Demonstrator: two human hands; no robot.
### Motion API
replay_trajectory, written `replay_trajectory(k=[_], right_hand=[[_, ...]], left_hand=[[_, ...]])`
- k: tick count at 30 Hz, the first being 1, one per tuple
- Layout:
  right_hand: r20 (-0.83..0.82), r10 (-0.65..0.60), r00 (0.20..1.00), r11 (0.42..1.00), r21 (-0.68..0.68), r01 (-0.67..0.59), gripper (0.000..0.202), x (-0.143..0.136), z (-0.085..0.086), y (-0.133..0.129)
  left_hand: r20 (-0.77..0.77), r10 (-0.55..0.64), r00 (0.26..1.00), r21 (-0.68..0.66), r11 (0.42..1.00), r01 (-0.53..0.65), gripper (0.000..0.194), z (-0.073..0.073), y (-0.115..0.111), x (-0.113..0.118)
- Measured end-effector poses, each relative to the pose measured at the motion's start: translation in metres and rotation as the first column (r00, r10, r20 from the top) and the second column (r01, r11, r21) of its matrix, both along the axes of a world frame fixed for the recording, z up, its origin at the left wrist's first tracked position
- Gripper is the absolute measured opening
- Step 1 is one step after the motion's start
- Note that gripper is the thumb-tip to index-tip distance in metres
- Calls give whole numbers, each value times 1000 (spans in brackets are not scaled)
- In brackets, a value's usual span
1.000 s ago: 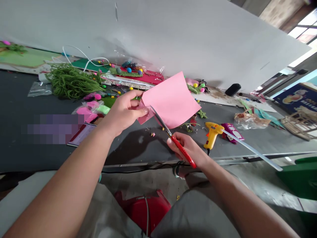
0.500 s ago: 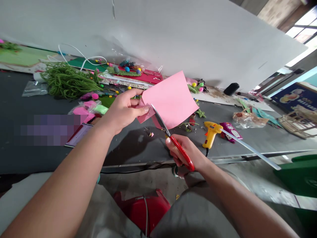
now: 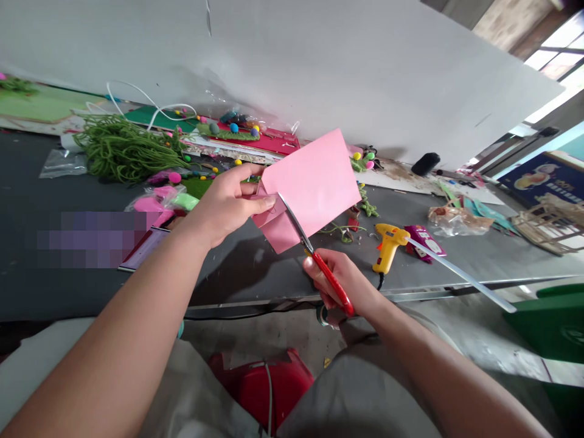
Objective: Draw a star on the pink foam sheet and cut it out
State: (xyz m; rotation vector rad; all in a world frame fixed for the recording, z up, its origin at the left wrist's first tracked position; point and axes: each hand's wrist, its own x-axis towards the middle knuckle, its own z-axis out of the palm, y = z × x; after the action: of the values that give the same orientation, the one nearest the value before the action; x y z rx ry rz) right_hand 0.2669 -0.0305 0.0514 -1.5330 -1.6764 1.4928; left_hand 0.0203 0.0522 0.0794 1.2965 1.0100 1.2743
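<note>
My left hand (image 3: 228,204) pinches the left edge of a pink sheet (image 3: 314,176), thumb on top, and holds it up above the dark table. A smaller pink piece with a drawn mark lies under the thumb, against the sheet. In my right hand (image 3: 335,280) are red-handled scissors (image 3: 329,277), with the fingers wrapped round the handles. Their blades point up and left across the lower part of the sheet, and the tip is close to my left thumb. Below the blades a pink flap of the sheet hangs down.
On the dark table (image 3: 228,274), a yellow glue gun (image 3: 387,246) with a long glue stick lies right of my right hand. Green stems (image 3: 128,149) and pink bags (image 3: 157,204) are at the left. A green bin (image 3: 552,322) stands at the lower right.
The sheet's right part has flattened and shifted slightly left, and its lower flap now shows below the blades. The scissor handles have moved slightly left and look closer together.
</note>
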Motion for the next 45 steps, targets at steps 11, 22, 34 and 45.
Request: replay_trajectory(k=[11,22,34,45], right_hand=[[-39,21,999,998,61,-19,46,1,6,-1],[-66,79,995,997,-23,-80,48,5,4,1],[-125,22,992,999,-25,-25,51,-2,0,2],[-33,-18,999,1000,-16,18,49,-9,13,0]], left_hand=[[64,-23,998,-40,999,26,46,1,-1,-2],[85,-22,996,-112,993,31,48,1,-5,0],[82,-10,997,-188,982,26,45,-2,-2,7],[-196,106,975,-20,994,-112,28,-2,-3,8]])
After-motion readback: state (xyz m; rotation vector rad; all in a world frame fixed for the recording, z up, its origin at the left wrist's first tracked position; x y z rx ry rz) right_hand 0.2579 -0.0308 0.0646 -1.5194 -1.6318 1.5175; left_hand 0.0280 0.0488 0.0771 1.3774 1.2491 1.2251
